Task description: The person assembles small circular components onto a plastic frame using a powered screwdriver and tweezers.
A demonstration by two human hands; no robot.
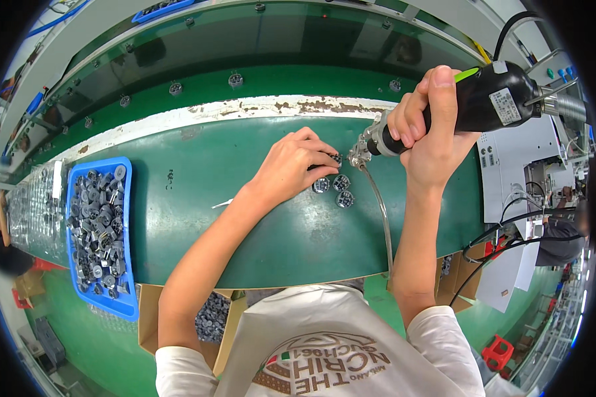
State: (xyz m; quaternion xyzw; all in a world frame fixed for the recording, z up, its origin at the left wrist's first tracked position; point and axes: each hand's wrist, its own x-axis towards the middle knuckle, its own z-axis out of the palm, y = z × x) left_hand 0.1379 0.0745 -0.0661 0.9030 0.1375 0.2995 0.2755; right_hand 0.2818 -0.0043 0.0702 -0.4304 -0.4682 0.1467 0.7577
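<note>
My right hand [432,135] is wrapped round a black power screwdriver [493,99] with a green lever, held sideways above the green table [245,231]. Its metal head [360,151] points left, and a clear tube [383,218] hangs from it to the table's near edge. Just left of that head, my left hand [291,162] pinches a small round dark part [336,160], mostly covered by the fingers. Close below lie three similar round parts: one by the fingertips [321,185], one beside it [342,182] and one nearer me [345,199].
A blue tray [128,218] heaped with grey round parts stands at the left. Beyond a chipped white ledge [245,108], a green conveyor [278,74] carries spaced parts. An open cardboard box [151,317] of parts sits below the near edge. Black cables [503,248] loop at the right.
</note>
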